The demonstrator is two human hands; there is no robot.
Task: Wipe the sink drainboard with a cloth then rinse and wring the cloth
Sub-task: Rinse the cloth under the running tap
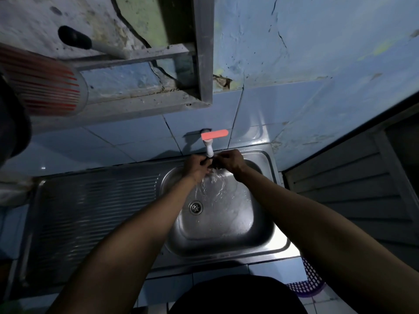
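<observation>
Rinse step: left hand (195, 167) and right hand (231, 162) bunched around dark cloth (212, 163) under tap (209, 148), water running into sink (267, 168). Fingers pinching cloth. Next: twist tight, wring.

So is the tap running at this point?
Yes, on. Water falls below the tap past both hands, left hand and right hand, and spreads across the sink basin.

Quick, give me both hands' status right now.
Left hand: closed on the dark cloth under the tap.
Right hand: closed on the same cloth.
</observation>
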